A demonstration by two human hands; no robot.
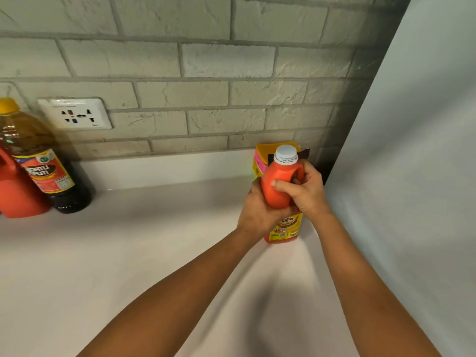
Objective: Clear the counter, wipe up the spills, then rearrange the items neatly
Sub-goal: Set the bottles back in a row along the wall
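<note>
A red ketchup jug with a white cap and a yellow label stands upright on the white counter at the right, close to the side wall. My left hand wraps its left side and front. My right hand grips its handle from the right. Directly behind the jug stands a yellow and pink carton, mostly hidden by it.
At the far left stand a dark oil bottle with a yellow cap and a red jug cut off by the frame edge. A wall socket sits in the brick backsplash. A pale panel bounds the counter on the right.
</note>
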